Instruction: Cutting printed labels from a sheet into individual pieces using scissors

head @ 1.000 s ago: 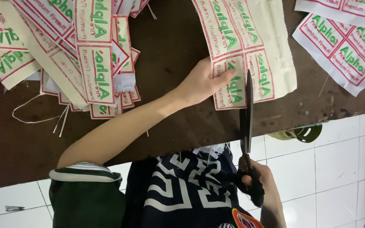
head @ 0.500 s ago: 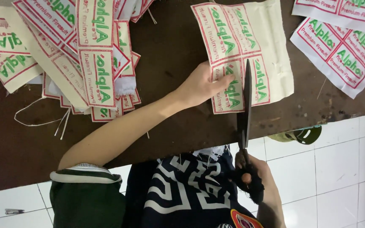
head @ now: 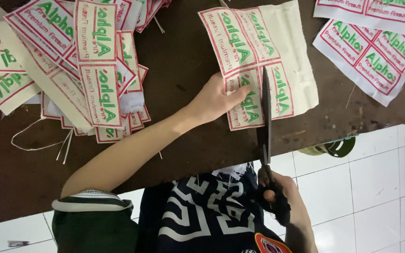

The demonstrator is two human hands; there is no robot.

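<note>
A cream fabric sheet [head: 296, 56] printed with red-bordered labels in green lettering lies on the dark brown table [head: 183, 65]. My left hand [head: 216, 99] presses flat on the sheet's lower left label. My right hand [head: 282, 197] grips the black handles of long dark scissors [head: 264, 117] below the table edge. The blades point away from me and sit in the gap between two labels, nearly closed.
A heap of cut labels [head: 80, 70] covers the table's left side, with loose white threads [head: 43, 140] beside it. More uncut printed sheets [head: 376, 47] lie at the upper right. A green object [head: 336, 147] sits under the table edge above white floor tiles.
The scissor blades have moved a little further up between the labels. My left hand stays pressed on the fabric sheet.
</note>
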